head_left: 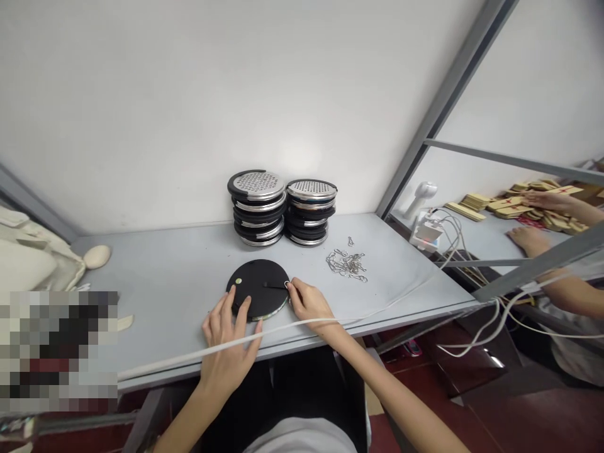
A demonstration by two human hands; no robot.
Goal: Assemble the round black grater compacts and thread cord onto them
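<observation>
Resting the left hand, splayed, on the black disc just ahead of it; pinching a small metal ring at the disc's edge with the right hand. Facing stacked perforated discs beyond both hands.

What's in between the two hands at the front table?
A round black disc lies between the left hand and the right hand, which pinches a small ring at the disc's edge. The head view shows this.

white cable crossing foreground; yellow pieces piled right; rounded beige object left.
</observation>
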